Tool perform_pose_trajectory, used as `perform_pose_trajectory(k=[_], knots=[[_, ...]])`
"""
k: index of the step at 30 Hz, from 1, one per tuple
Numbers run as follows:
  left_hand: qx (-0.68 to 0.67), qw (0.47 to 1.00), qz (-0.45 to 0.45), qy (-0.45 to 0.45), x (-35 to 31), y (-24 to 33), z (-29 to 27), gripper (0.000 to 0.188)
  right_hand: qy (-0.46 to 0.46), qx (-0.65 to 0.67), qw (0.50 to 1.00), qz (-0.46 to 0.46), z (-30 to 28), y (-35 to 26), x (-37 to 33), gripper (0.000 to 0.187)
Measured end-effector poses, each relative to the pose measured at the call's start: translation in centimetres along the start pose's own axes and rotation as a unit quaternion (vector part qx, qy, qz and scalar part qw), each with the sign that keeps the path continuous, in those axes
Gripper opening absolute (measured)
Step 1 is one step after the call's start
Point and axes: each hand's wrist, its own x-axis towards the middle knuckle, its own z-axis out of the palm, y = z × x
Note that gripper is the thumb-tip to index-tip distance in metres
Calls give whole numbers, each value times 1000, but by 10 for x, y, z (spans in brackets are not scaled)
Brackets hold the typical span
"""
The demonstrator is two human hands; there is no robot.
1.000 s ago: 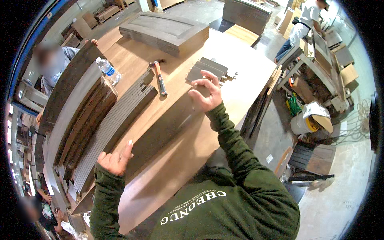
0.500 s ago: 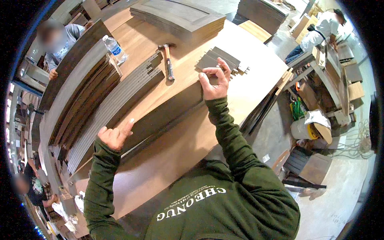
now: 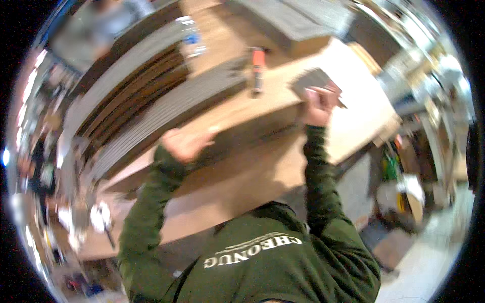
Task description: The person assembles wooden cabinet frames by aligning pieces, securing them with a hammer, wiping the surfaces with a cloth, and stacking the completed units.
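A long dark-brown board (image 3: 252,130) stands on edge across the light wooden table, running from my left hand to my right. My left hand (image 3: 187,145) is closed on its upper edge toward the left. At its right end, my right hand (image 3: 319,106) has thumb and fingers on the board, the fingers curled; motion blurs both hands. Just behind the right hand lies a bundle of short grey-brown pieces (image 3: 309,80). A hammer (image 3: 258,70) with an orange and black handle lies beyond the board. Long grey strips (image 3: 166,116) lie side by side left of it.
Stacked curved-looking dark boards (image 3: 129,83) and a water bottle (image 3: 191,38) are at the far left, near a blurred person. A stack of panels (image 3: 298,22) sits at the back of the table (image 3: 242,182). A bucket (image 3: 391,194) stands on the floor at right.
The whole view has swung, so the table and its things appear shifted to the right and are smeared. Both hands stay at the board, which looks more level.
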Motion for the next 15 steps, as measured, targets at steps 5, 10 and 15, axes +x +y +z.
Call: perform_pose_trajectory(k=[5,10,15], knots=[[35,992,-117,-31,43,28,-2,31,-8,-10,1000,-8,-30,58,20,11],[156,913,-316,208,-51,12,-46,38,17,81,993,86,-24,69,17,20],[102,661,-675,311,-245,3,-82,51,-15,7,999,52,-21,52,20,20]])
